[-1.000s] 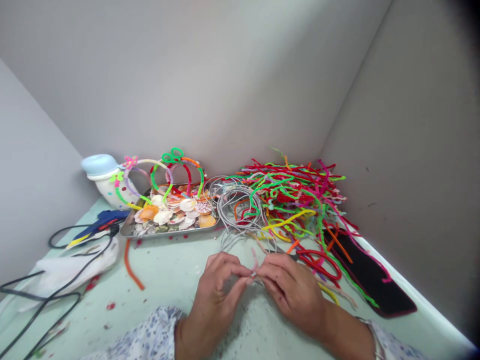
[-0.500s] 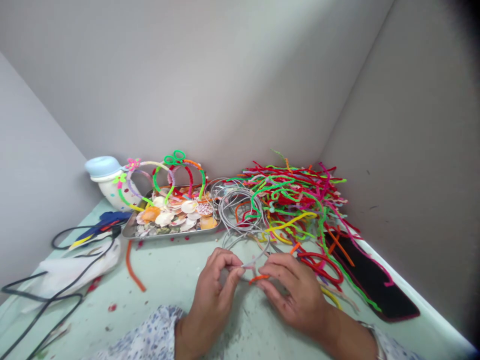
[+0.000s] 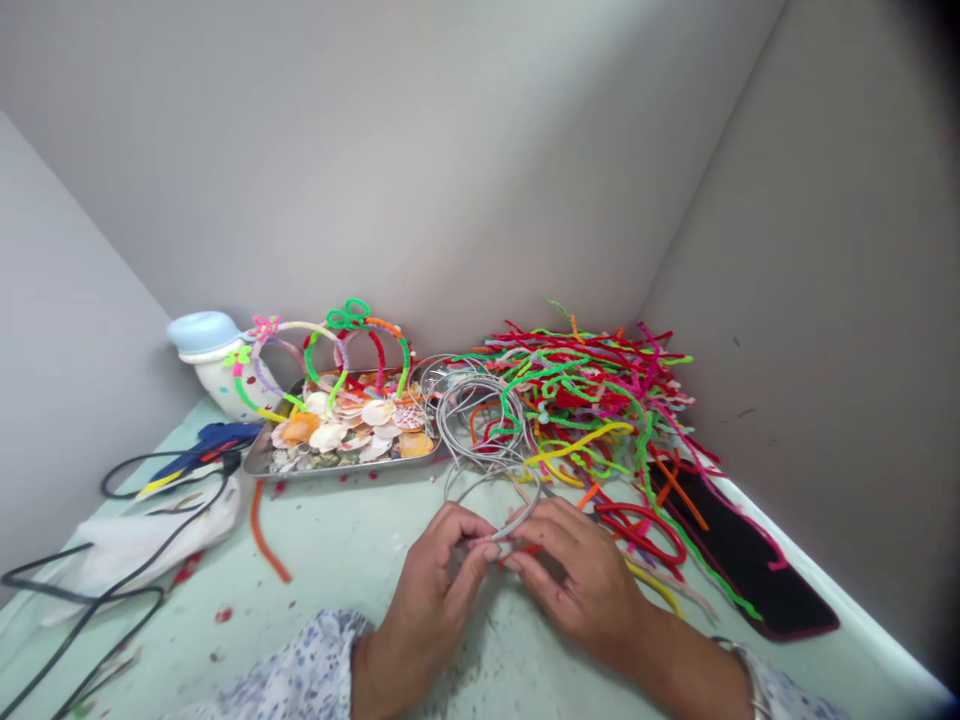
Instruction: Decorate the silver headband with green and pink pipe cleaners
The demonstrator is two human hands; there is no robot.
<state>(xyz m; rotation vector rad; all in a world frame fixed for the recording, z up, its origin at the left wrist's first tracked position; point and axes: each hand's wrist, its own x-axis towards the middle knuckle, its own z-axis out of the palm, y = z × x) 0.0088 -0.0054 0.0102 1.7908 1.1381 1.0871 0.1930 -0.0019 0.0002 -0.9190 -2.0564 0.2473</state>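
My left hand [image 3: 431, 600] pinches the grey wire [image 3: 519, 520] between thumb and fingertips, near its end, where a short pinkish piece shows. The wire runs up and back to a loose coil [image 3: 442, 420]. Close by on the right, my right hand [image 3: 589, 575] is closed on an orange pipe cleaner [image 3: 529, 549], its thumb and forefinger almost meeting the left fingertips. Most of that pipe cleaner is hidden by the right fingers. Whether it touches the wire I cannot tell.
A metal tray [image 3: 345, 472] of seashells stands behind, with pipe-cleaner hoops [image 3: 379, 365] on it. Tangled pipe cleaners [image 3: 592, 380] fill the back right, beside a black pad [image 3: 750, 570]. Blue-handled pliers [image 3: 202, 445], a black cable [image 3: 97, 600] and a white-blue container [image 3: 225, 370] lie left.
My hands have drawn closer together. The right fingers have moved left, up against the wire, and less of the orange pipe cleaner shows.
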